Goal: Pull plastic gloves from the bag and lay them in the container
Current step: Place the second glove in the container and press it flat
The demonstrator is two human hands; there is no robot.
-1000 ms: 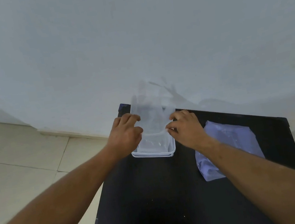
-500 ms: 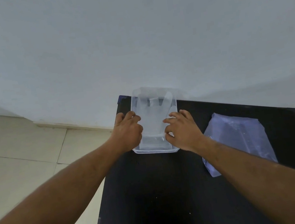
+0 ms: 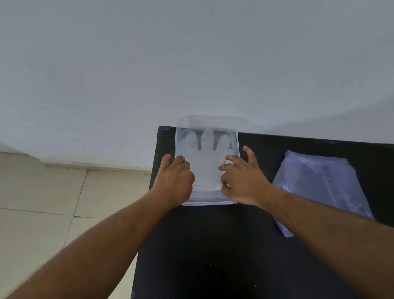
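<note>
Where seen from the head:
Surface: black, against a pale wall, tiled floor to its left.
Container: clear, at far left of the surface.
Glove: flat inside the container, fingers pointing toward the wall.
Left hand: at the container's left rim, fingers curled; grip on rim or glove cannot be told.
Right hand: over the right rim, fingers spread, grip apart.
Bag: flat, right of the container.

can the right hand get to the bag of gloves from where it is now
Probably yes. The right hand is at the container, fingers spread and holding nothing firmly, and the bag lies flat on the black table just to its right, with nothing between them.
</note>
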